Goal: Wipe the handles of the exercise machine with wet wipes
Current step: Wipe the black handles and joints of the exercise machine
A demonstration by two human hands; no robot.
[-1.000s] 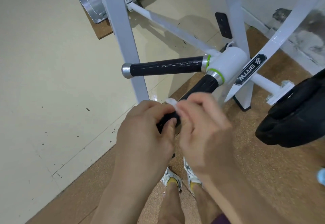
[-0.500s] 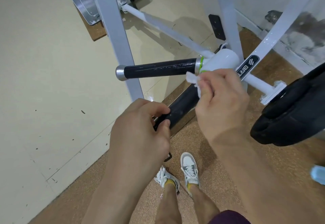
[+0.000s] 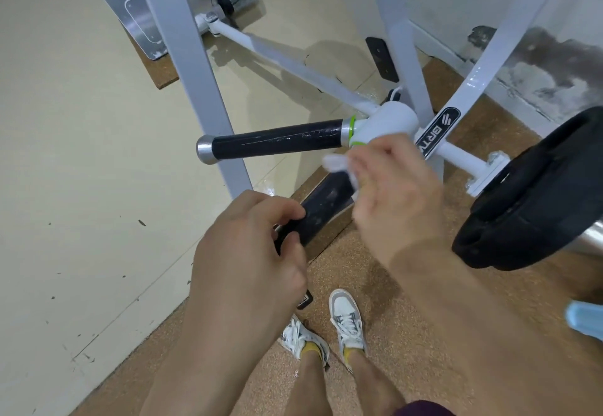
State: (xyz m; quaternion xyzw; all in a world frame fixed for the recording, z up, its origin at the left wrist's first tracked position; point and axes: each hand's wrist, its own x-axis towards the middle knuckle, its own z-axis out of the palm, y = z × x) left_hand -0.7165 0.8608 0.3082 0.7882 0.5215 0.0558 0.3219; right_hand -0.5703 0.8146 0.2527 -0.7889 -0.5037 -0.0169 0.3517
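Note:
Two black handles stick out from a white hub of the exercise machine. The upper handle points left and ends in a silver cap. The lower handle points toward me. My left hand grips the near end of this lower handle. My right hand holds a white wet wipe against the far part of the lower handle, close to the hub. The hand is blurred and hides most of the wipe.
White frame bars cross in front of the handles. A black weight plate hangs at the right. A metal footplate lies at the top left. My shoes stand on a cork mat below the handles.
My right hand has carried the wipe from the near end of the lower handle up toward the hub. My left hand kept its grip on the near end.

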